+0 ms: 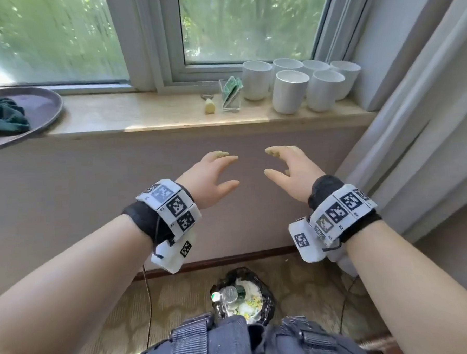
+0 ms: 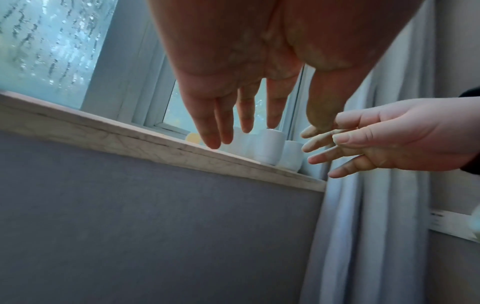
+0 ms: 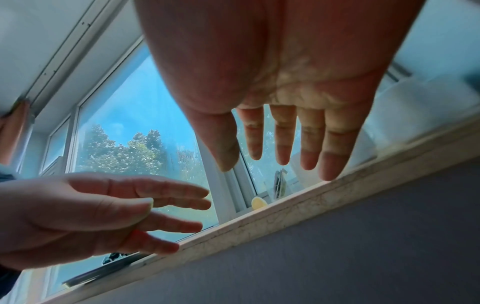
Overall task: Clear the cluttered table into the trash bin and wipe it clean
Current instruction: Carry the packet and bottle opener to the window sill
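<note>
Left hand: the left hand (image 1: 209, 179) was held out in the air in front of the wall below the windowsill, fingers straight and spread, holding nothing; a yellowish smear showed on its fingertips (image 1: 221, 153).
Right hand: the right hand (image 1: 292, 172) hung level with it to the right, fingers loosely spread and empty, its tips pointing toward the left hand without touching it.
Trash bin: the trash bin (image 1: 268, 299), lined with a black bag, stood on the floor near the person's knees, below both hands; a clear plastic bottle (image 1: 227, 294) lay on top of the white and yellow scraps inside it.
Windowsill: the windowsill (image 1: 142, 114) ran across the far side, above the hands.
Cups: six white cups (image 1: 290, 91) stood grouped at the right end of the sill.
Clear holder: a clear holder (image 1: 231, 98) with green packets stood just left of the cups.
Tray: a dark round tray (image 1: 44, 105) sat at the far left, a dark green cloth (image 1: 2, 116) bunched on it.
</note>
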The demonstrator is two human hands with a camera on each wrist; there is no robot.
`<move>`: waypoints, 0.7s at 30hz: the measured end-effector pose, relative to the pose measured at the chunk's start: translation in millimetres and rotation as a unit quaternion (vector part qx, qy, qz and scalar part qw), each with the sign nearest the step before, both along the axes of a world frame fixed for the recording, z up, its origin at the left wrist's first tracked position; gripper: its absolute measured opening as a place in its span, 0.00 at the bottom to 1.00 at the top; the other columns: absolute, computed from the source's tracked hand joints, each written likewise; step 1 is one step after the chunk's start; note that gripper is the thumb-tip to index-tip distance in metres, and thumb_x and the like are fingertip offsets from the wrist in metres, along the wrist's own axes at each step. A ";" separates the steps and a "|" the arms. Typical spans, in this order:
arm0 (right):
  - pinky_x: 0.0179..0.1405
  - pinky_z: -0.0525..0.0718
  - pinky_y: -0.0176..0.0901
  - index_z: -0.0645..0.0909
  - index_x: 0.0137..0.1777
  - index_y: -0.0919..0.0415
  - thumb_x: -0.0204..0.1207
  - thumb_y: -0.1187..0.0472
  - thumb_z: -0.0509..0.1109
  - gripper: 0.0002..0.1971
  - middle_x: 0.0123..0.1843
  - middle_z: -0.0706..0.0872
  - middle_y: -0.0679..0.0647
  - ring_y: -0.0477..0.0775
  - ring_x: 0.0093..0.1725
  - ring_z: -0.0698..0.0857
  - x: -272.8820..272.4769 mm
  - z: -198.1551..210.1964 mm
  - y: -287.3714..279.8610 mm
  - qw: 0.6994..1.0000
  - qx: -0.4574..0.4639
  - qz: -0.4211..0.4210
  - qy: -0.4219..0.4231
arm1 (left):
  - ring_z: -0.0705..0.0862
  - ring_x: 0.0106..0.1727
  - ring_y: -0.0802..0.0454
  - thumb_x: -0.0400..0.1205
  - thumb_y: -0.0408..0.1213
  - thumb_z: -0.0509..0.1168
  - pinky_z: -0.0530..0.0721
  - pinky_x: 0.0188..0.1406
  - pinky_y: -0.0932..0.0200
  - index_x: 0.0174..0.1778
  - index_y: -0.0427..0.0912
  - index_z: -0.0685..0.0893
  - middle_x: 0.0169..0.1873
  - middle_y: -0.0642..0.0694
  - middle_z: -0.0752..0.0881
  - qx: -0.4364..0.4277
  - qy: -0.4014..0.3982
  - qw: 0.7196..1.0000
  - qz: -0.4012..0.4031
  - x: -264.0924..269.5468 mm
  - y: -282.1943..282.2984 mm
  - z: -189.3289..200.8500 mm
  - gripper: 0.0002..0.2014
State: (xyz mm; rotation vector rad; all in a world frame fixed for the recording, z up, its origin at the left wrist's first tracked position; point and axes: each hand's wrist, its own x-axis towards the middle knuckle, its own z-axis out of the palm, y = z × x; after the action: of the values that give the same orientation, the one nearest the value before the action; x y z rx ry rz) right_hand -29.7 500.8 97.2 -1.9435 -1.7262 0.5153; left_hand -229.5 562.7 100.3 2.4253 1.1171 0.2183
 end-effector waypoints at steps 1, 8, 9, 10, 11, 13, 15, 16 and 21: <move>0.75 0.69 0.51 0.69 0.74 0.53 0.80 0.55 0.64 0.22 0.73 0.69 0.53 0.51 0.73 0.71 -4.2 -0.1 -18.1 1.000 -0.001 -0.011 -0.004 | 0.60 0.80 0.54 0.83 0.47 0.59 0.60 0.78 0.58 0.80 0.51 0.61 0.79 0.50 0.59 0.002 -0.008 1.000 -0.017 -1.8 -11.4 -0.7 0.28; 0.75 0.61 0.39 0.64 0.78 0.52 0.82 0.55 0.61 0.24 0.77 0.66 0.51 0.49 0.77 0.66 -51.5 -15.6 -179.9 0.990 -0.043 -0.131 -0.022 | 0.63 0.79 0.54 0.83 0.49 0.59 0.63 0.77 0.57 0.79 0.53 0.62 0.79 0.52 0.62 -0.003 -0.015 0.988 -0.153 -12.0 -110.2 -16.9 0.27; 0.74 0.60 0.38 0.63 0.79 0.53 0.82 0.55 0.61 0.25 0.78 0.66 0.51 0.49 0.77 0.65 -58.2 -17.6 -204.4 0.988 -0.046 -0.148 -0.018 | 0.63 0.78 0.55 0.83 0.48 0.59 0.64 0.77 0.56 0.79 0.53 0.62 0.79 0.52 0.62 -0.005 -0.018 0.985 -0.172 -12.6 -128.4 -19.6 0.27; 0.74 0.60 0.37 0.62 0.79 0.53 0.82 0.55 0.61 0.26 0.78 0.65 0.52 0.49 0.77 0.65 -64.6 -19.5 -228.6 0.985 -0.052 -0.166 -0.014 | 0.64 0.78 0.55 0.83 0.48 0.59 0.64 0.77 0.56 0.79 0.54 0.63 0.78 0.52 0.63 -0.008 -0.020 0.982 -0.189 -13.4 -147.6 -21.1 0.27; 0.73 0.60 0.36 0.62 0.79 0.54 0.82 0.56 0.61 0.26 0.78 0.65 0.53 0.50 0.77 0.65 -70.4 -20.1 -253.0 0.981 -0.058 -0.184 -0.012 | 0.64 0.78 0.56 0.83 0.47 0.59 0.64 0.76 0.56 0.78 0.54 0.64 0.78 0.52 0.64 -0.014 -0.022 0.978 -0.208 -14.0 -167.6 -21.3 0.26; 0.69 0.61 0.32 0.63 0.79 0.55 0.82 0.57 0.62 0.26 0.77 0.67 0.54 0.51 0.75 0.68 -78.4 -19.8 -298.5 0.975 -0.073 -0.211 -0.010 | 0.64 0.78 0.57 0.83 0.46 0.60 0.63 0.75 0.59 0.78 0.53 0.64 0.78 0.53 0.64 -0.031 -0.020 0.968 -0.249 -12.5 -204.6 -20.2 0.26; 0.68 0.59 0.29 0.65 0.78 0.56 0.82 0.57 0.62 0.25 0.76 0.67 0.54 0.51 0.75 0.68 -82.1 -20.4 -337.9 0.968 -0.091 -0.233 -0.014 | 0.64 0.77 0.58 0.83 0.46 0.60 0.63 0.73 0.62 0.78 0.53 0.65 0.77 0.54 0.64 -0.040 -0.015 0.957 -0.287 -8.0 -236.8 -19.5 0.25; 0.72 0.60 0.32 0.66 0.77 0.56 0.82 0.57 0.63 0.24 0.76 0.68 0.54 0.51 0.75 0.68 -82.6 -21.7 -356.2 0.964 -0.093 -0.250 -0.016 | 0.64 0.77 0.59 0.84 0.46 0.59 0.63 0.73 0.63 0.78 0.53 0.65 0.77 0.54 0.65 -0.039 -0.015 0.952 -0.303 -4.1 -251.4 -19.7 0.25; 0.76 0.63 0.42 0.68 0.75 0.53 0.81 0.56 0.63 0.23 0.76 0.68 0.53 0.52 0.75 0.68 -85.5 -17.6 -449.8 0.939 -0.071 -0.335 -0.003 | 0.67 0.76 0.57 0.84 0.46 0.59 0.65 0.70 0.64 0.78 0.53 0.65 0.77 0.54 0.66 -0.026 -0.014 0.928 -0.372 23.8 -329.1 -13.6 0.25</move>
State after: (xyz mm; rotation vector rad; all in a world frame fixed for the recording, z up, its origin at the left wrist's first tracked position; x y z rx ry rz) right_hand -115.2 51.0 79.6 -2.4592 -0.9374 0.3779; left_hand -205.6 233.7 86.7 2.5899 0.1296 -0.0274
